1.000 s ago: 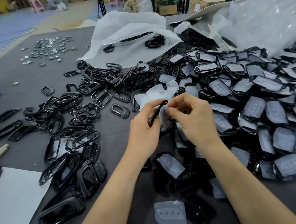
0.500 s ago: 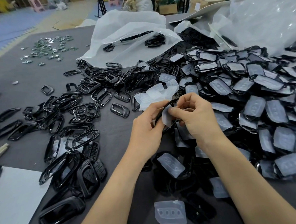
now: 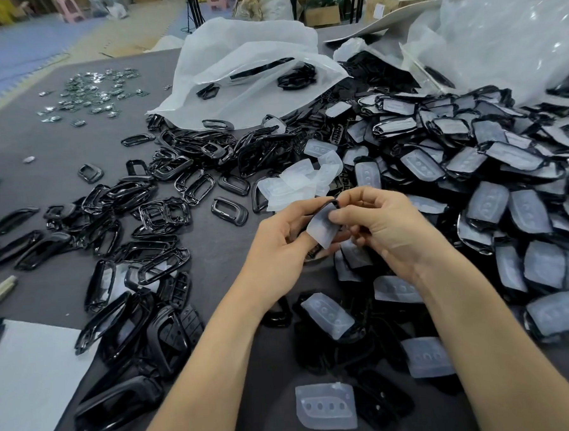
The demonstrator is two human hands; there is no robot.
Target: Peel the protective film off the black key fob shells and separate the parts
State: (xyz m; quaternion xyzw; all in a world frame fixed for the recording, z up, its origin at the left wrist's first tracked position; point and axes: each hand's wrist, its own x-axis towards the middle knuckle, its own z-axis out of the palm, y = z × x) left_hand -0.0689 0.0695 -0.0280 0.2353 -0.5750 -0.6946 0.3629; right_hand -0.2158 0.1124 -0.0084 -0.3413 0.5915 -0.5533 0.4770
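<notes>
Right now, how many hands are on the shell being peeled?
2: the left hand grips the black shell from its left side; the right hand pinches the pale film hanging from it. Neither is hidden.

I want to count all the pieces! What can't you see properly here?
Head view only.
Hidden: black shell, mostly behind left hand, right hand and film.
Too small: shiny bits, far left.
Cut off: pile of film-covered shells, by right edge.

Left hand (image 3: 280, 248) and right hand (image 3: 388, 231) meet, both pinching.
</notes>
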